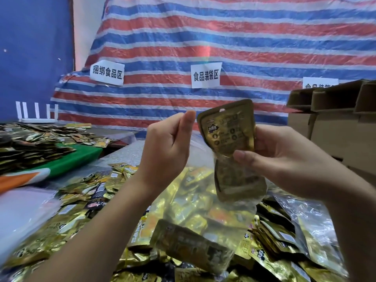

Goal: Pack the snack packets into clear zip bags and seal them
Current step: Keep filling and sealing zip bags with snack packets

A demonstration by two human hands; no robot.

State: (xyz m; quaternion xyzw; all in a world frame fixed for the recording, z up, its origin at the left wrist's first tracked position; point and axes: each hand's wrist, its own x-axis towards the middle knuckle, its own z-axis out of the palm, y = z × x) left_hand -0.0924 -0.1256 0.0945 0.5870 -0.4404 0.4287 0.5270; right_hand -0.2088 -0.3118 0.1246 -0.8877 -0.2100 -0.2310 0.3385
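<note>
Head view: in the middle of the frame the right hand (282, 157) grips a gold snack packet (227, 129) upright, thumb across its lower edge, fingers curled behind it. The packet's lower half sits inside the mouth of a clear zip bag (195, 202), which hangs down toward the bottom centre and already contains at least two more gold packets. Just left of the packet, the left hand (168, 149) is raised with thumb and forefinger pinched together on the bag's upper edge, holding it up; the thin film there is hard to make out. Beneath both hands, across the lower frame, loose gold snack packets (77, 202) cover the table. At the left edge another heap of packets (30, 147) lies on a green cloth (81, 157). Cardboard boxes (333, 115) stand at the right edge. A red, white and blue striped tarpaulin (223, 37) fills the background, with white paper labels (205, 75) stuck on it.
</note>
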